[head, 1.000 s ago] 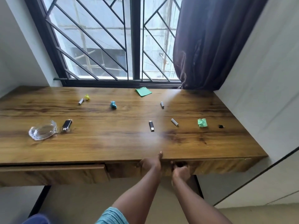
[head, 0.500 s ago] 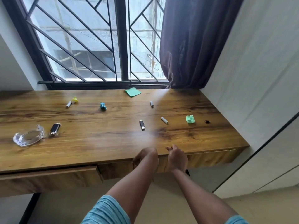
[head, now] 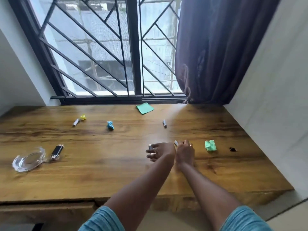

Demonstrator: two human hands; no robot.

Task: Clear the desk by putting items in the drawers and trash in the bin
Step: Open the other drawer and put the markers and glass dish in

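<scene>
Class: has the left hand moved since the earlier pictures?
Yes. The left hand moved forward from the front edge of the desk, across its top, towards the window.

The desk (head: pixel 100 172) is wood with a bold brown grain and a smooth, faintly shiny top, while the window's bars (head: pixel 83 55) are dark matt metal, the curtain (head: pixel 216 55) is soft purple-brown cloth hanging in folds, and the wall (head: pixel 275 97) is flat matt white. The ashtray (head: pixel 28 161) is clear glossy glass, the lighter (head: pixel 56 152) is shiny black plastic with a pale metal-looking end, and the green note (head: pixel 144 108) is smooth flat paper, whereas the green wad (head: pixel 210 145), blue wad (head: pixel 110 125) and yellow wad (head: pixel 83 117) are crumpled, creased paper. The sleeves (head: pixel 103 220) are ribbed teal cloth.
</scene>
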